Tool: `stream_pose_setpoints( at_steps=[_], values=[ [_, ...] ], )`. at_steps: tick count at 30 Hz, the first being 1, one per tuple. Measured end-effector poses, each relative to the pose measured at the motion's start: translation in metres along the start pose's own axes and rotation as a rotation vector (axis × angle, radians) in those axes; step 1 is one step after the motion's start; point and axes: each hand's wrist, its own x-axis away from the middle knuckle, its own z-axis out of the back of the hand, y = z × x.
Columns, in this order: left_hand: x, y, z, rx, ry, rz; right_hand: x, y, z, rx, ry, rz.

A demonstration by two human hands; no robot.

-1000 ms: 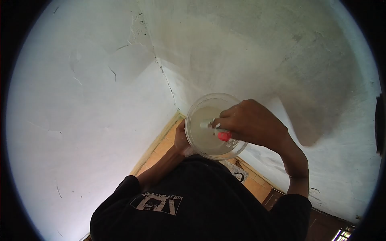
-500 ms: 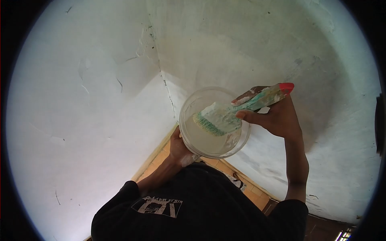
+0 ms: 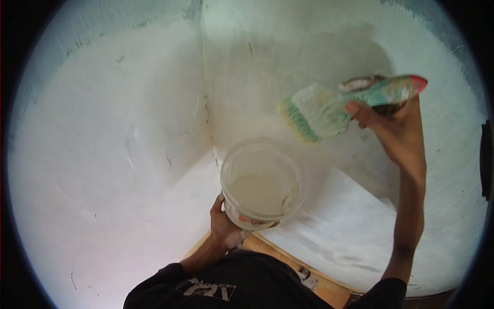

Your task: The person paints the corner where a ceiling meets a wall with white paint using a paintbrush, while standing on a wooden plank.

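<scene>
A wide paintbrush is in my right hand, gripped by its green-smeared handle with a red end. Its head is caked with whitish paint, and the yellow-green bristles point left, apart from the wall surface as far as I can tell. Below and to the left of it, my left hand supports a clear plastic tub from its side and underneath. Pale liquid paint lies in the tub, with smears on the inner wall. Fingers under the tub are partly hidden.
Two whitewashed walls meet at a cracked corner ahead of me. Bluish unpainted-looking patches show along the upper edges. Orange floor tiles appear below, beside my dark shirt. A dark object stands at the far right edge.
My right hand has lifted the paintbrush out of the tub, up and to the right. The tub sits lower in view, and more of the upper walls shows.
</scene>
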Motion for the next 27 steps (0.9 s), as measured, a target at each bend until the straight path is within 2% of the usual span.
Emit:
stream_pose_setpoints(
  at_steps=[2, 9, 10, 18, 21, 27],
  values=[
    [-0.004, 0.006, -0.005, 0.005, -0.025, 0.004, -0.024, -0.008, 0.013, -0.039, 0.015, 0.168],
    [-0.006, 0.021, -0.013, -0.033, -0.109, 0.039, -0.078, -0.061, 0.057, 0.143, 0.174, 0.338],
    [-0.005, 0.022, -0.011, -0.038, -0.118, 0.053, -0.083, -0.068, 0.062, 0.214, 0.258, 0.372],
    [-0.001, 0.023, 0.003, 0.011, -0.182, 0.139, -0.141, -0.138, 0.088, 0.475, 0.350, 0.393],
    [0.004, 0.024, 0.005, -0.032, -0.177, 0.149, -0.153, -0.172, 0.087, 0.507, 0.119, 0.438],
    [0.005, 0.028, 0.014, 0.148, -0.216, 0.165, -0.190, -0.194, 0.068, 0.525, -0.139, 0.535]
  ],
)
